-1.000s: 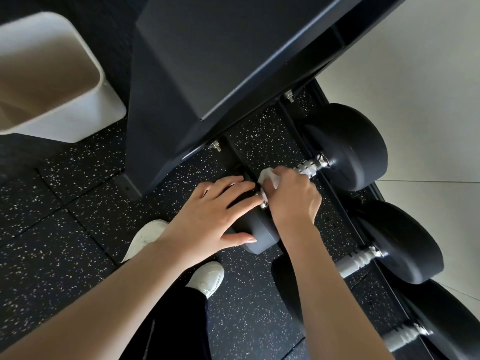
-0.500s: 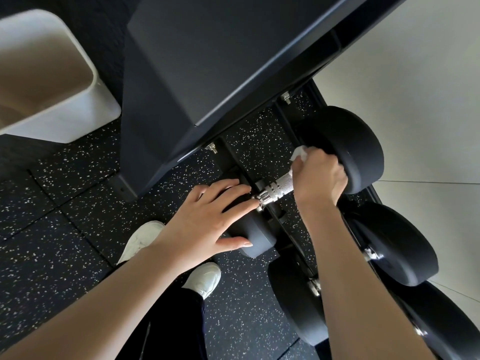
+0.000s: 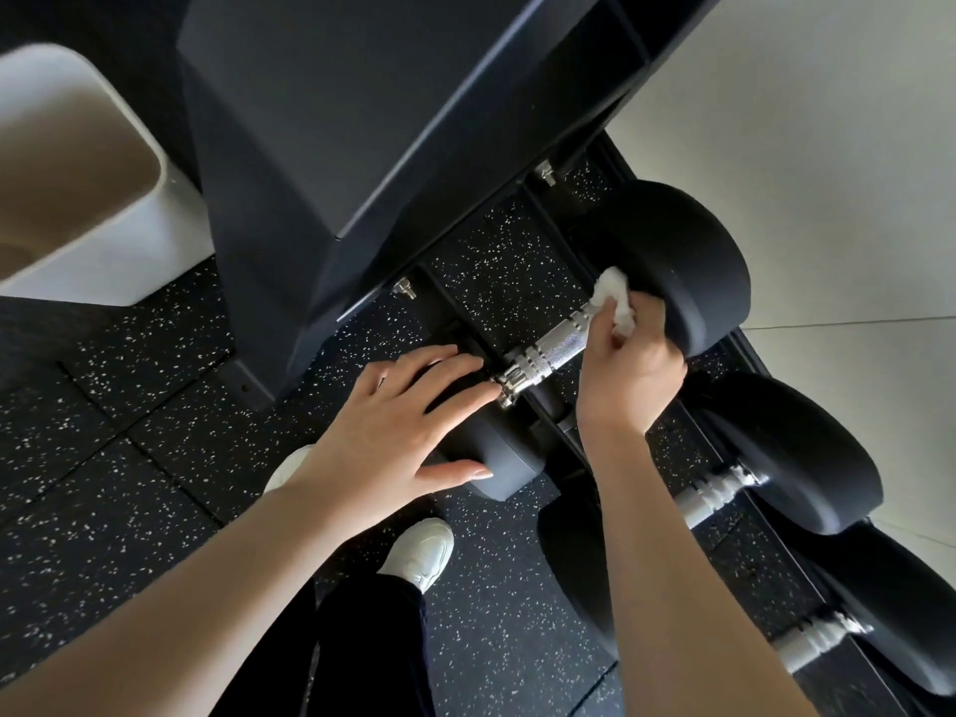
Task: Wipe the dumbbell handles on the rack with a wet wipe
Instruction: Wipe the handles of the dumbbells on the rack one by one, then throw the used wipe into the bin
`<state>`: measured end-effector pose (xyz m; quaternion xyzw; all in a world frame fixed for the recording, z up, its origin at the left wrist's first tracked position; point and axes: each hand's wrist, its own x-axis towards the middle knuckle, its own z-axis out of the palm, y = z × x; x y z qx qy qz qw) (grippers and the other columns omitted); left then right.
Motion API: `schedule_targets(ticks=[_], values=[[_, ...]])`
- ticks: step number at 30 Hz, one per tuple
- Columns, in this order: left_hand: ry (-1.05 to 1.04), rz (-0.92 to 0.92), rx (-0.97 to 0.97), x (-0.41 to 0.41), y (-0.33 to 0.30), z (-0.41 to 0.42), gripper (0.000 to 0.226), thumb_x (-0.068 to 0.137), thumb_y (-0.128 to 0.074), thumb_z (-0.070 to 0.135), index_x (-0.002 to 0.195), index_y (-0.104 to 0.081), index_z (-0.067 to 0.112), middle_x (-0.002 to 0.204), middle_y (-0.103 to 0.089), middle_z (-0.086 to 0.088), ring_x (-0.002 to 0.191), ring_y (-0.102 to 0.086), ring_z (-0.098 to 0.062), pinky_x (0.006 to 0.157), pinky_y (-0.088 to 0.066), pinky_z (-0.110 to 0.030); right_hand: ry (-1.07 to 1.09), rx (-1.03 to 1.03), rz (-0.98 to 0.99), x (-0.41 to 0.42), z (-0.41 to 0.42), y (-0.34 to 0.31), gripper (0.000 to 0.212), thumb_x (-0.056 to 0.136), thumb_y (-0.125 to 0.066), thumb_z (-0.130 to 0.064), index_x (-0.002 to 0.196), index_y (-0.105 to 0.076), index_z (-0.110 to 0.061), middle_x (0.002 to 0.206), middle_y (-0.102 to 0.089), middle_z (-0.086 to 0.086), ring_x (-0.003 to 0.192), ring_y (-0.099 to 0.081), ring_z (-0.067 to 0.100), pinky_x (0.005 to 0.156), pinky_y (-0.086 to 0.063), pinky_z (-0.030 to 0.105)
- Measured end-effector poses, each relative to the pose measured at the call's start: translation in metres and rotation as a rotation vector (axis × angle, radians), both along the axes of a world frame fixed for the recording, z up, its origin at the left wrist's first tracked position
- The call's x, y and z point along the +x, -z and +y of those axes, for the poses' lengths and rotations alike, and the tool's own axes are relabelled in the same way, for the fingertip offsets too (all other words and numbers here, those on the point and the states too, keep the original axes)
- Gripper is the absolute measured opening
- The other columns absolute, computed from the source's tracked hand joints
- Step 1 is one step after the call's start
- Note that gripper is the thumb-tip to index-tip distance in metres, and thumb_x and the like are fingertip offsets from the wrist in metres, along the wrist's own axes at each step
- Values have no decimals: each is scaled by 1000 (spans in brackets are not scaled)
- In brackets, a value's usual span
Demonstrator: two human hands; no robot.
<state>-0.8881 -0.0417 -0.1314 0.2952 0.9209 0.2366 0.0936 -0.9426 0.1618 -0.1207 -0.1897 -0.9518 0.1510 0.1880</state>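
Head view, near to far: two more dumbbell handles [image 3: 711, 496] wait lower right. Left hand [image 3: 385, 439], fingers flat, steadies near weight head [image 3: 499, 458]. Right hand [image 3: 628, 362] pinches wet wipe [image 3: 615, 300] at far end of first handle [image 3: 551, 346]. Mid-task, I'd say.

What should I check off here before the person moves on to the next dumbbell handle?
1. Wipe in hand: ok. The right hand grips the wipe.
2. Wipe on the handle: ok. It sits at the far end of the handle, against the far weight.
3. Dumbbell steadied: ok. The left hand rests flat on the near weight.
4. Whole handle wiped: cannot tell from this picture.
5. Underside of handle wiped: cannot tell, hidden.
6. Next handle reachable: ok. The next handle lies bare beside the right forearm.
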Motion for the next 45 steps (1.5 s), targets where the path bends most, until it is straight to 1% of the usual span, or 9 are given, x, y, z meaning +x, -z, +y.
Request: schedule_targets(ticks=[5,13,16,20,27,32,37,40,45], values=[[24,14,-22,-1,-2,0,63,84,-43,62,133,-50,24,139,-49,1,131,-40,-23,96,-29,-36,156,-223,52,4,-7,7,20,90,-57,-15,95,-64,3,54,-64,13,41,-57,21,46,-44,22],[29,-4,-79,0,-9,3,63,85,-43,61,134,-49,22,140,-48,0,132,-40,-24,93,-42,-42,190,-421,-102,50,-12,11,20,93,-56,-16,99,-62,2,70,-68,12,53,-62,17,51,-53,27],[44,-21,-127,1,-17,5,66,86,-39,60,137,-48,20,143,-46,-1,134,-39,-23,95,-43,-44,206,-521,-177,70,-8,-2,18,92,-57,-17,97,-62,-1,67,-62,0,50,-55,2,49,-46,8],[47,-66,-238,4,-33,8,69,89,-32,60,141,-46,16,147,-45,-4,135,-40,-23,98,-44,-45,210,-593,-196,85,-3,-38,15,92,-56,-18,98,-61,-4,64,-55,-13,52,-52,-5,48,-41,3],[48,-32,-325,18,-91,0,56,92,-43,50,126,-61,9,128,-62,-7,121,-57,-25,91,-50,-42,134,-622,-297,105,-4,-119,18,93,-53,-24,101,-59,-9,64,-56,-10,53,-51,0,48,-41,11],[-65,-101,-387,27,-168,-31,78,98,-8,57,120,-65,10,125,-65,-6,118,-60,-23,90,-51,-40,89,-703,-302,119,-20,-191,20,94,-52,-26,108,-57,-11,73,-59,-11,66,-58,5,66,-55,35],[-229,-144,-422,37,-246,-87,100,84,14,68,140,-48,13,146,-46,-6,137,-39,-24,107,-34,-42,-2,-644,-322,117,-57,-257,26,96,-48,-30,110,-54,-9,74,-62,0,61,-55,8,53,-41,20],[-345,-118,-443,45,-272,-132,92,91,5,66,135,-54,11,139,-53,-7,130,-48,-25,102,-40,-43,-82,-648,-342,111,-93,-280,28,95,-45,-36,112,-51,-14,84,-67,12,74,-63,28,59,-50,33],[-488,-150,-461,52,-306,-206,79,93,-9,62,136,-53,12,140,-53,-5,130,-47,-24,102,-39,-41,-222,-610,-321,89,-167,-310,19,96,-46,-32,107,-51,-17,86,-66,9,75,-61,26,66,-52,40]])
